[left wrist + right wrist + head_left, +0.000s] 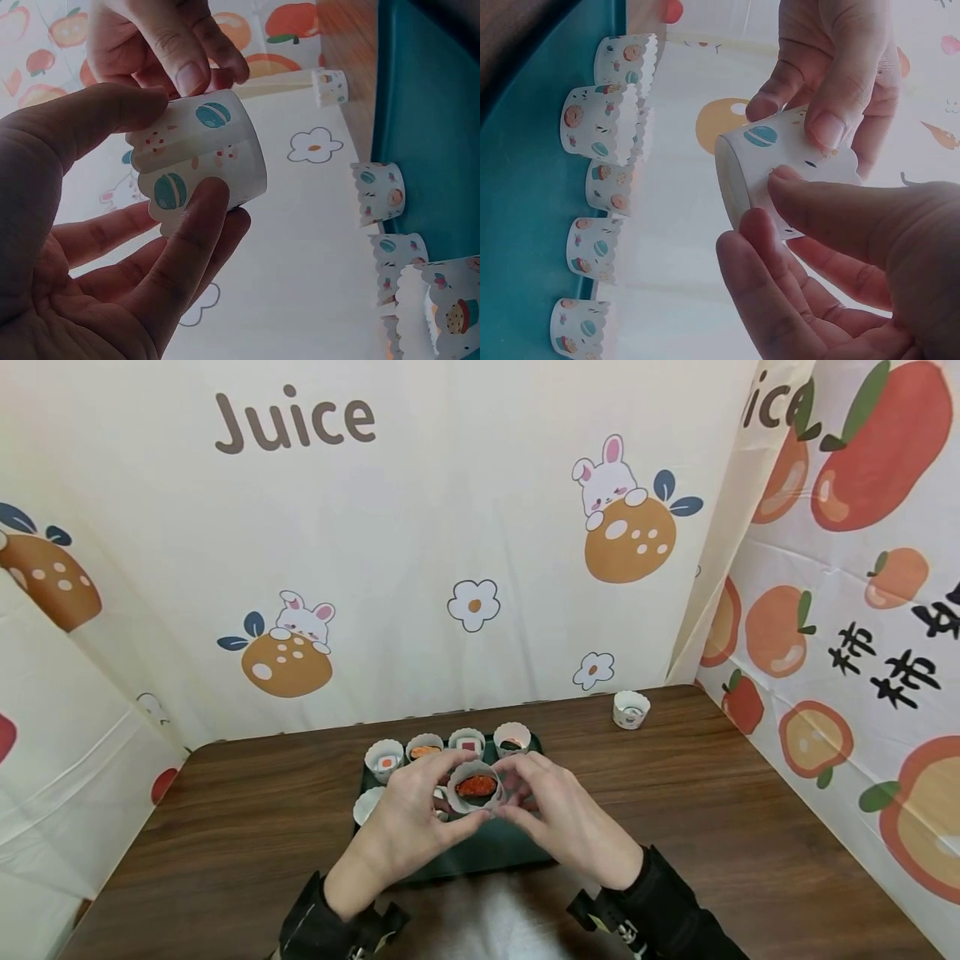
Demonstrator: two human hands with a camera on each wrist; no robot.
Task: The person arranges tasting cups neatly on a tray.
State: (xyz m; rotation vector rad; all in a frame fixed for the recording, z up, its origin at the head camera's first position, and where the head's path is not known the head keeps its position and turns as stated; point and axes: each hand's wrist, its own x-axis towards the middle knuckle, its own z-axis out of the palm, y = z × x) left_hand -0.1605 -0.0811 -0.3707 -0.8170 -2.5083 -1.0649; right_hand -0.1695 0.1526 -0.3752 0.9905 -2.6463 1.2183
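Between both hands a scalloped white paper baking cup (454,800) is held up over the dark green tray (480,852). Inside it sits what looks like a toy sushi piece (476,787), orange-red on top with a dark wrap. My left hand (408,818) grips the cup from the left, fingers and thumb round its wall. From the other side my right hand (570,818) pinches it, its thumb (810,199) against the printed wall. In the left wrist view, macaron prints show on the cup (214,150). Part of the cup's wall is hidden by the fingers.
Several matching cups stand on the tray, among them a cup (385,762) with a white and orange piece and a cup (512,737) with a dark piece. One cup (631,710) stands apart at the wooden table's (247,827) back right. Printed curtains (420,527) border the table.
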